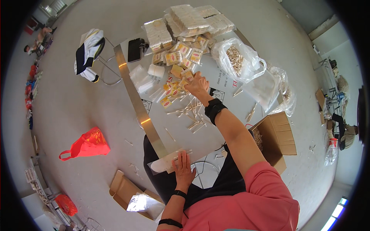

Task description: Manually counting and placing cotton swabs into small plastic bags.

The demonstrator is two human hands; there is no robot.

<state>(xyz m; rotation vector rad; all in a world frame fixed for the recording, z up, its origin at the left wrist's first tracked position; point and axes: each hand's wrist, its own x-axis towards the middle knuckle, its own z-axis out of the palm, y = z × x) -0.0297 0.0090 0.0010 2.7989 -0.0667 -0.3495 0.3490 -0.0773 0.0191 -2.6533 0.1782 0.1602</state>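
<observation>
My right hand (pixel 198 86) reaches to the middle of the table, its fingers closed on a small clear packet with a yellow label (pixel 187 74). Around it lie loose yellow label cards (pixel 166 102) and scattered cotton swabs (pixel 195 111). Near the table's front edge my left hand (pixel 183 172) lies with its fingers stretched out. It rests on a clear plastic sleeve (pixel 163 163) with a white rounded shape, and a few thin sticks show by the fingertips. Beyond my right hand, filled swab packets (pixel 173 57) form a loose pile.
Stacked packs of swabs (pixel 189 19) stand at the far end, near a black phone (pixel 135 50). Clear bags (pixel 140 78) lie at left. An open bag of swabs (pixel 235 59) sits at right. A cardboard box (pixel 279 134) stands beside my right arm; a red bag (pixel 90 143) is on the floor.
</observation>
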